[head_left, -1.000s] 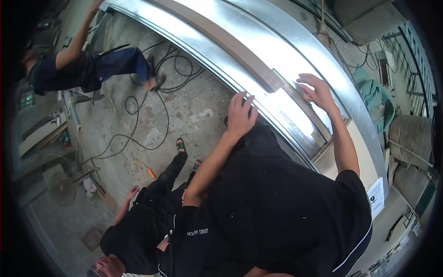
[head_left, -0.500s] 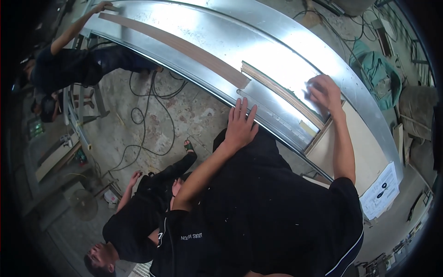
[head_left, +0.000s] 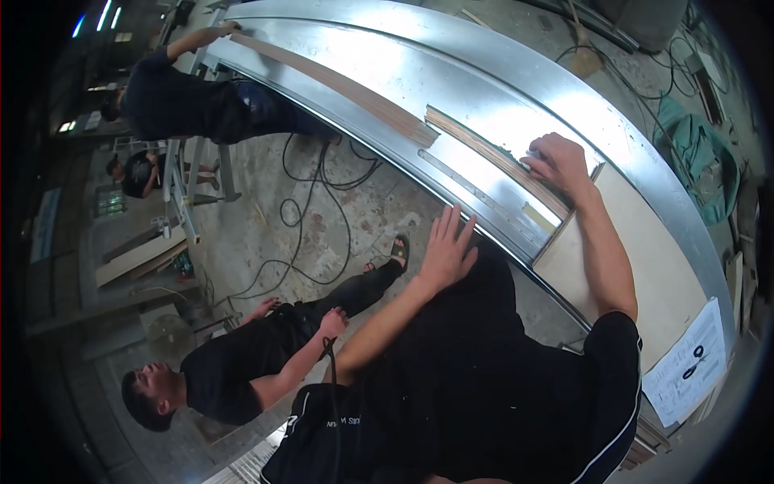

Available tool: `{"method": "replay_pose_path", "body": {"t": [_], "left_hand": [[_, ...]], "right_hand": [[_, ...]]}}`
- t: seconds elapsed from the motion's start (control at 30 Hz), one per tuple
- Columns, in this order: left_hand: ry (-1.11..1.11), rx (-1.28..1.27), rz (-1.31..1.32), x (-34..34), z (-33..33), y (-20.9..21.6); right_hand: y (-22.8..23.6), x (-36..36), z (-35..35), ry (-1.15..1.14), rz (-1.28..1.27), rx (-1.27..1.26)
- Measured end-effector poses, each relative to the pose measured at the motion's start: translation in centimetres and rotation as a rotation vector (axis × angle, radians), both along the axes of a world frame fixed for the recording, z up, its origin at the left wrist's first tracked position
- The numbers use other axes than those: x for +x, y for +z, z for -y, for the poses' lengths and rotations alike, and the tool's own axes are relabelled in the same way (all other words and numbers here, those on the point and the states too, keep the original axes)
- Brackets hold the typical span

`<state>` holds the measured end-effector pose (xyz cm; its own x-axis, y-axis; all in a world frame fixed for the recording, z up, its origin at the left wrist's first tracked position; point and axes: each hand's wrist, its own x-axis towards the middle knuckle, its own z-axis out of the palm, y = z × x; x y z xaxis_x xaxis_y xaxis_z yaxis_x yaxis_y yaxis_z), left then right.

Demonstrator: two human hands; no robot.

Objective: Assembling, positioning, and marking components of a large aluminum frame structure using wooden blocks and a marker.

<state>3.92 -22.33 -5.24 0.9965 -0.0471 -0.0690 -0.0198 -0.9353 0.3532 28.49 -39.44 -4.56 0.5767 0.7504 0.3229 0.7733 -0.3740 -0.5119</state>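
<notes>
A long metal panel (head_left: 379, 40) stretches across in front of me. At its near edge rests my left hand (head_left: 448, 252), fingers apart and holding nothing. Over the panel, my right hand (head_left: 562, 168) is curled with thumb and fingertips together; a small pale thing shows there, too small to name. Just below that hand lies a stack of layered wood strips (head_left: 496, 159). Between the stack and the near edge is a flat metal ruler-like bar (head_left: 458, 175). A pale board (head_left: 637, 234) lies under my right forearm, its end close to the stack.
A long brown strip (head_left: 339, 86) runs along the panel to a co-worker's hand (head_left: 222, 34) at the far left. Another person in black (head_left: 242, 363) stands at lower left. Cables (head_left: 322, 181) cross the floor. A printed sheet (head_left: 685, 363) lies at the board's right end.
My left hand has drawn back from the panel's surface to its near edge. My right hand stays beside the layered strips, fingers curled. The person at lower left has moved an arm forward.
</notes>
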Motion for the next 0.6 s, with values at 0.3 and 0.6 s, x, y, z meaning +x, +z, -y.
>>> {"method": "replay_pose_path", "body": {"t": [0.3,0.6], "left_hand": [[0.415,-0.346,-0.466,-14.0,5.4,-5.4],[0.369,-0.489,-0.439,-18.0,7.6,-6.3]], "right_hand": [[0.1,-0.3,-1.3,-0.091,-0.024,0.136],[3.5,-1.3,-2.5,-0.125,-0.122,0.014]]}}
